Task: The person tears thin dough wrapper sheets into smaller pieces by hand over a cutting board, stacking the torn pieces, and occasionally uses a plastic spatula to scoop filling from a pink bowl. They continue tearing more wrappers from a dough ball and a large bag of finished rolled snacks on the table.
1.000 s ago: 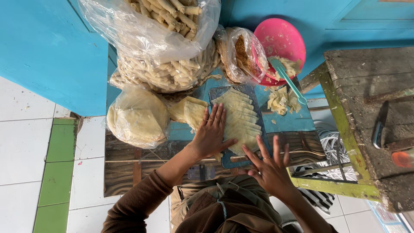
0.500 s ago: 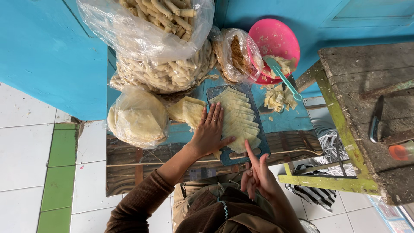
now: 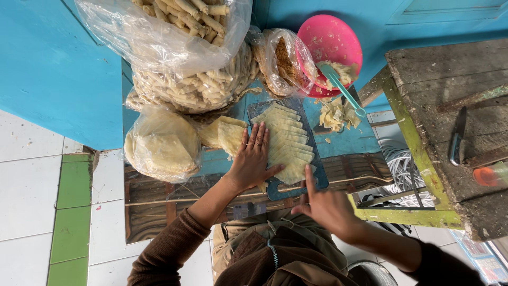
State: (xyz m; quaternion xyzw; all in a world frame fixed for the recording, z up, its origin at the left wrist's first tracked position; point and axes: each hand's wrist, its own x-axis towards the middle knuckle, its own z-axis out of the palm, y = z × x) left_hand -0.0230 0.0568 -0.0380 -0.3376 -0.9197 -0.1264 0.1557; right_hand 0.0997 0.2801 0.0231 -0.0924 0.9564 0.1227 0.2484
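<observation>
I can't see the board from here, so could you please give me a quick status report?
Left hand flat, open on cutting board. Right hand open at board's near edge. Wrapper row fanned, overlapping. Pink bowl beyond.

Even soft daylight, faint shadows, sharp focus, glare on plastic bags (image 3: 159, 47)

Pale yellow triangular wrappers (image 3: 288, 143) on a dark blue-grey cutting board (image 3: 280, 189); round pink plastic bowl (image 3: 330, 39) with teal spoon (image 3: 343, 89); turquoise painted surface (image 3: 349, 142); brown sleeves (image 3: 169, 249).
</observation>
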